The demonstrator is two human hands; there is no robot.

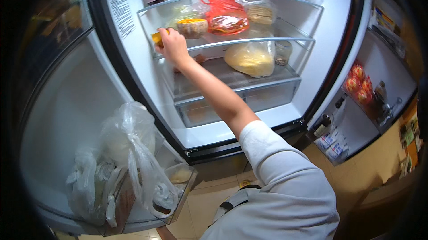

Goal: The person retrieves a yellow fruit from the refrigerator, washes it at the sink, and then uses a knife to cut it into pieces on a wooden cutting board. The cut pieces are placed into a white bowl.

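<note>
My right hand (172,46) reaches into the open refrigerator (204,139), at the left end of a glass shelf (240,40). Its fingers grip a small yellow-orange item (156,38), mostly hidden by the hand and too blurred to name. Just right of the hand sits a cut pumpkin (192,28), orange flesh facing up. Beside the pumpkin are a red plastic bag (227,17) with food in it and a clear bag of pale, stacked food (260,13). Only a sliver of my left arm (165,232) shows below the left door's bin; what its hand does is hidden.
A bag of yellowish food (249,58) and a glass jar (283,52) stand one shelf lower, above clear drawers (272,93). Knotted plastic bags (133,139) fill the left door (63,99). The right door (361,133) holds red-and-yellow netted items (359,84) and bottles.
</note>
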